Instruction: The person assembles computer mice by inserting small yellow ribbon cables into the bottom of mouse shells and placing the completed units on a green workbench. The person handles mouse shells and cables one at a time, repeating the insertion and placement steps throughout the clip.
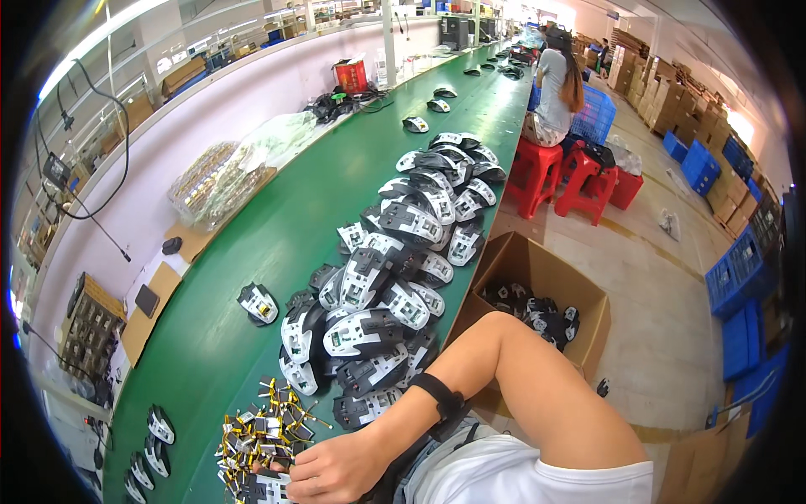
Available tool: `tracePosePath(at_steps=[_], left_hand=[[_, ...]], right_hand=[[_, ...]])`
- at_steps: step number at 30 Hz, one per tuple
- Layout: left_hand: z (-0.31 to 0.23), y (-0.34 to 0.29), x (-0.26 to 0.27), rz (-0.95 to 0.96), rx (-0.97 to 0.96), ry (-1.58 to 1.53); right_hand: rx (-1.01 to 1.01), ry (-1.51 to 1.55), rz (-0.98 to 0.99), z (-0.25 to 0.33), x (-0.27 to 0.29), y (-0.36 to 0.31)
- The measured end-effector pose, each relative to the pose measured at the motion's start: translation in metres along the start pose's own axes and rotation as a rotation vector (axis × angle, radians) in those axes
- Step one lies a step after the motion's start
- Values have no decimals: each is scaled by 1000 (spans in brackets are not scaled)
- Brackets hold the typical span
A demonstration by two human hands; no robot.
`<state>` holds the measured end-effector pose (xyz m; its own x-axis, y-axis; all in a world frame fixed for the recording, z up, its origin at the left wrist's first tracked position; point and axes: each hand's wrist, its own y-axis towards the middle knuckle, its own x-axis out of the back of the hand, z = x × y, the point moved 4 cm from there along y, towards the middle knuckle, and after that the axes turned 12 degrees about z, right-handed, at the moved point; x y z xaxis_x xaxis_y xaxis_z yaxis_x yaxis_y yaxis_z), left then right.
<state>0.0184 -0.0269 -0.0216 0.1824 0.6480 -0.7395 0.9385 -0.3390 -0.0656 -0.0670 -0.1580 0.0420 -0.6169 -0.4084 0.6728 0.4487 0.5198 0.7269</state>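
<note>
At the lower edge, my right hand (334, 467) is closed, its fingers curled at the side of a white-and-black computer mouse (272, 489). Whatever those fingers pinch is hidden. Only fingertips of my left hand (270, 467) show, along the far edge of this mouse; they appear to grip it, and the rest of that hand is out of sight. Just beyond both hands lies a heap of small batteries (267, 427) with yellow tape and thin wires. A large pile of half-assembled mice (365, 332), white undersides mostly up, spreads along the belt behind it.
The green conveyor belt (222, 357) runs away from me. Single mice (258, 304) lie on its left side, several in a row (149, 454) nearer. A cardboard box (579, 294) holding dark mice stands right. Farther off, a person (554, 88) sits by red stools (588, 185).
</note>
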Motion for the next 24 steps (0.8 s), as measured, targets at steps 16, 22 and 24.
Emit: tracePosePath(at_steps=[16, 22, 24], left_hand=[[5, -4, -21, 252, 79, -123], [17, -11, -23, 359, 204, -208], [21, -14, -16, 325, 177, -137]], right_hand=[[-288, 780, 80, -35, -5, 2], [-321, 853, 305, -44, 10, 0], [-347, 696, 269, -39, 7, 4]])
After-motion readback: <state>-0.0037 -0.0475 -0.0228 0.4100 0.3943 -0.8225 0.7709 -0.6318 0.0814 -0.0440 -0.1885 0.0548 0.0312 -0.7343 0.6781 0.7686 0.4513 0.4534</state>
